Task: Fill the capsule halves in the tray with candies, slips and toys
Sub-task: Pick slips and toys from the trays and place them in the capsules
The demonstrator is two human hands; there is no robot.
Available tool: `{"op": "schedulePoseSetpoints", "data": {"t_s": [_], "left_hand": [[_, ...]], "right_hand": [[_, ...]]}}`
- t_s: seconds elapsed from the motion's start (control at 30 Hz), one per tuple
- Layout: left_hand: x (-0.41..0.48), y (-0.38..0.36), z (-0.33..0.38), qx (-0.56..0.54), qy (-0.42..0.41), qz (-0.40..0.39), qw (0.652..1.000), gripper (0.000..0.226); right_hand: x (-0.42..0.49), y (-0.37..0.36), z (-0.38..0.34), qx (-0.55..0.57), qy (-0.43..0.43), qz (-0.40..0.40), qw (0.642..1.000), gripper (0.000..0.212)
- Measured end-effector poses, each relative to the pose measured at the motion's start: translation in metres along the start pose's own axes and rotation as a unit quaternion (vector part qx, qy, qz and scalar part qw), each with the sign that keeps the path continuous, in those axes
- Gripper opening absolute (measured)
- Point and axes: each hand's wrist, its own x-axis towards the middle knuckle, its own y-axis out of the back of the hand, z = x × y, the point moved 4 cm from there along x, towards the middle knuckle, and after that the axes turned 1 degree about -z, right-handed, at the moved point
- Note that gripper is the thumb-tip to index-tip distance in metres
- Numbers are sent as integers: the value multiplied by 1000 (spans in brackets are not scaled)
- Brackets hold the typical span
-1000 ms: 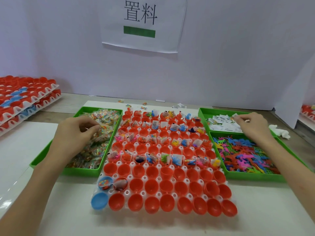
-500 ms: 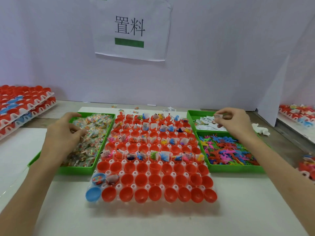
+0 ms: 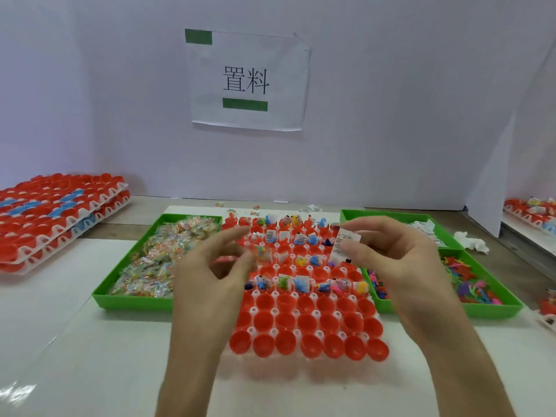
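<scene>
Red capsule halves (image 3: 307, 323) part-hidden, blurred candy (image 3: 260, 253), slip (image 3: 348, 238)

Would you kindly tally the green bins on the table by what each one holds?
Candy bin: 1
Slip bin: 1
Toy bin: 1
Total: 3
</scene>
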Motion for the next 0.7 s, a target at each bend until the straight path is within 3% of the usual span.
{"op": "schedulePoseSetpoints", "data": {"t_s": [0.1, 0.23, 0.37, 0.57, 0.7], "left_hand": [[-39, -19, 6, -87, 30, -39, 995, 36], [-68, -28, 10, -107, 34, -81, 990, 45], [-74, -30, 15, -84, 32, -133, 987, 45], [-80, -30, 12, -70, 50, -216, 973, 26], [-81, -26, 6, -72, 73, -273, 956, 24]], "right_hand": [[-37, -15, -3, 64, 1, -14, 998, 37], [-70, -28, 15, 100, -18, -21, 995, 35], [-79, -31, 27, 62, -18, -10, 998, 29], [-79, -26, 29, 38, -16, -9, 999, 26], [-81, -21, 31, 9, -19, -68, 998, 27]]}}
